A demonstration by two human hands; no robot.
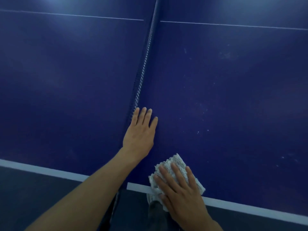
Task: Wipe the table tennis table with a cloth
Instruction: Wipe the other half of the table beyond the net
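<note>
Cloth: your cloth (176,174) lies on the near edge of the table (233,80), part of it hanging over the white border line (250,208).
Right hand: your right hand (181,190) presses flat on the cloth, fingers spread, not clenched.
Left hand: your left hand (141,130) rests open and empty, beside the net (141,80).
Dirt: pale specks (203,112) remain well beyond the cloth.
Risk: the overhanging part may slip off the edge if you pull toward yourself.
Risk: a sweep left could snag the net or bump your left hand.
</note>
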